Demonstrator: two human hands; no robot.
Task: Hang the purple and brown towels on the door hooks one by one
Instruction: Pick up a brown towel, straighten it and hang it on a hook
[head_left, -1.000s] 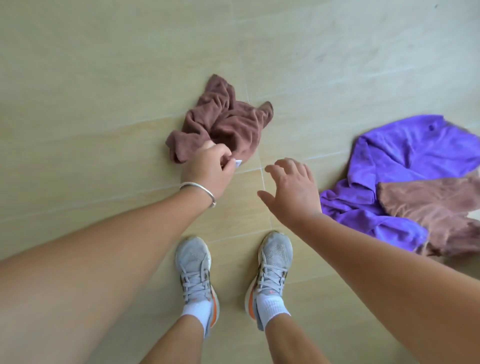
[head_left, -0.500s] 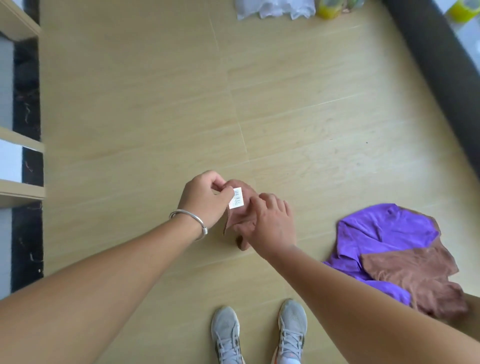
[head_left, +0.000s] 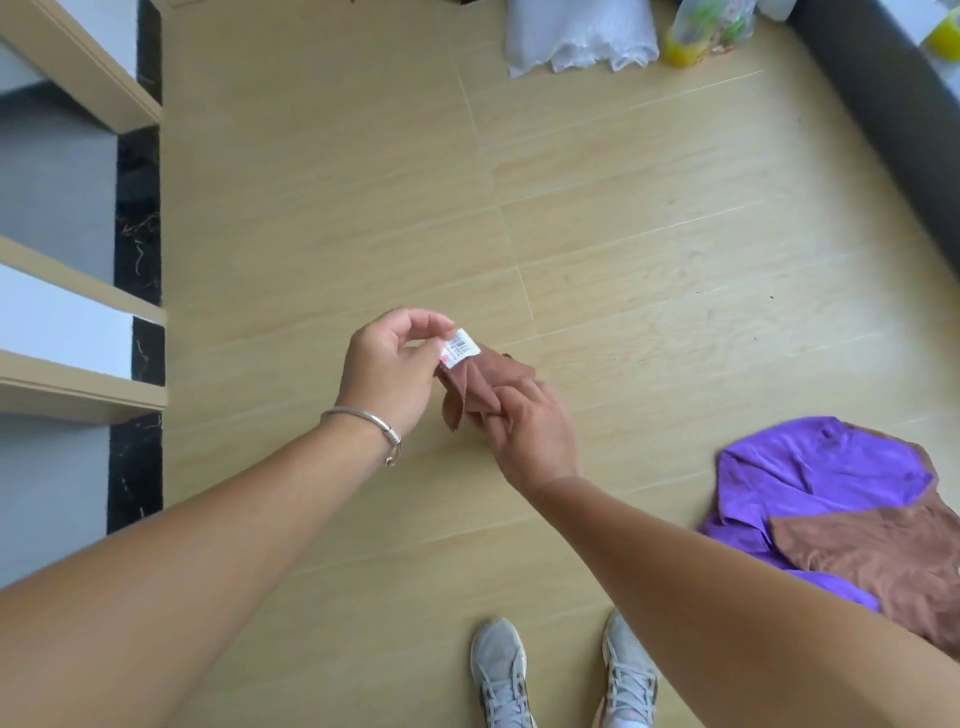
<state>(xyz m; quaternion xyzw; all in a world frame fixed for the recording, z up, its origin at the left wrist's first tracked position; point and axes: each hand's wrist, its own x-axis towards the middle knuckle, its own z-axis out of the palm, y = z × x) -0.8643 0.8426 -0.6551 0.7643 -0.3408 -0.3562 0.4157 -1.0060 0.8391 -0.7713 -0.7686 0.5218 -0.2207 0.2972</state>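
Raised since pickup: brown towel (head_left: 485, 382), left hand (head_left: 387, 371) pinching its label (head_left: 460, 347), right hand (head_left: 530, 428) gripping below; bare floor (head_left: 337, 208) beyond both.

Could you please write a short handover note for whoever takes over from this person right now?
Left hand: pinches the white label of the small brown terry towel.
Right hand: grips the same towel lower down, held up off the pale wooden floor.
On the floor to the right: a crumpled purple towel with a second brown towel lying on it.
Done: one towel picked up.
Left: hang all towels; no door hooks in view.
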